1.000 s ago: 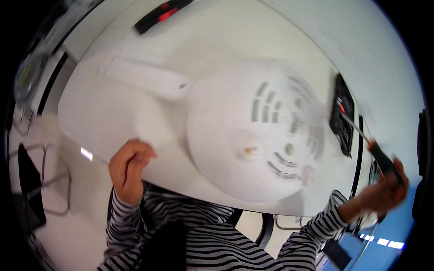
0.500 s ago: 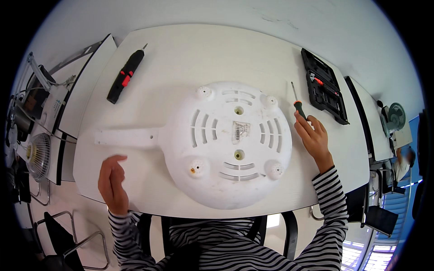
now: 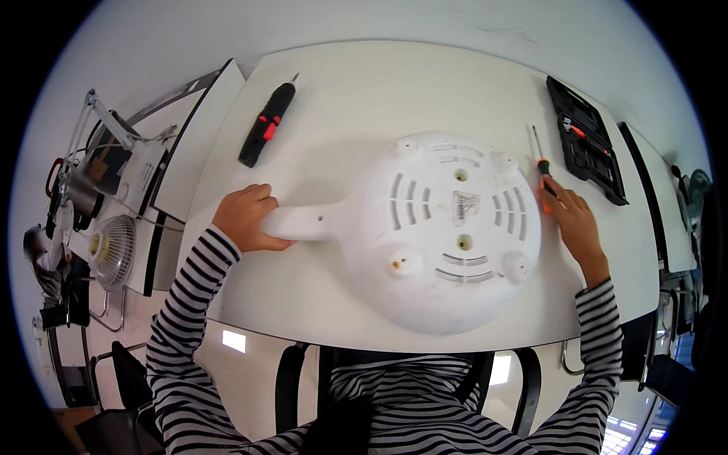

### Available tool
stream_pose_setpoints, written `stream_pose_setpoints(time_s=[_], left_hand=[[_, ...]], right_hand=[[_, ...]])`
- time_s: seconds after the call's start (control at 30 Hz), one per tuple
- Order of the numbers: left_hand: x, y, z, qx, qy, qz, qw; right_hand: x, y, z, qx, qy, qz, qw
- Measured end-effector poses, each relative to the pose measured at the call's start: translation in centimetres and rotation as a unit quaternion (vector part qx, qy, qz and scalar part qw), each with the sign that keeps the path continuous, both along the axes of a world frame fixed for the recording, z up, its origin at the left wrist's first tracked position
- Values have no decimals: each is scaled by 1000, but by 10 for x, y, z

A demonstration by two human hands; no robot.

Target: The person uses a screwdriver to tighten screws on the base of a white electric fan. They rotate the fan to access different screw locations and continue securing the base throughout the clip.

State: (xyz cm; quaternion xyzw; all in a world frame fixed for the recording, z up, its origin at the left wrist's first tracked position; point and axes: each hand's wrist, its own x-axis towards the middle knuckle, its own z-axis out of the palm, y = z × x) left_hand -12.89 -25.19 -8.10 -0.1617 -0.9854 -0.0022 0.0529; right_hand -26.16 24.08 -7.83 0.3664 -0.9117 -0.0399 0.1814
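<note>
A round white plastic appliance body [image 3: 425, 296] lies with its slotted, footed underside up, a small label near its middle. Its long handle [image 3: 305, 223] points left. My left hand [image 3: 246, 218] is closed round the far end of that handle, thumb on the near side, and hides the tip. Right of the body, my right hand [image 3: 574, 224] has its fingers closed about the grip of a screwdriver [image 3: 544, 168] with a dark and orange handle. The screwdriver's thin shaft points away from me over the table.
A black and red power screwdriver [image 3: 268, 125] lies at the back left of the white table [image 3: 364, 91]. An open black tool case [image 3: 588, 140] stands at the back right. Beyond the left side are a round fan cage [image 3: 114, 252] and chairs; a person sits there.
My left hand has moved up from the table's front left and taken hold of the handle's end. My right hand has reached farther along the screwdriver's grip. The view has shifted left.
</note>
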Motion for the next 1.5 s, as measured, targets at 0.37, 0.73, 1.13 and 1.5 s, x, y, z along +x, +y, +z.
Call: stream_pose_setpoints(time_s=[0.37,0.73,1.13,1.5], left_hand=[[64,80,9,87,-150,62,983],[116,153,-3,351,-242,0,905],[79,159,-19,407,-219,-38,886],[70,198,-50,94,61,-97,989]], right_hand=[[207,-92,27,-341,-404,87,844],[246,-160,-20,-603,-730,-36,320],[263,-147,-11,-679,-670,-137,268],[278,-131,-22,-708,-579,-152,375]])
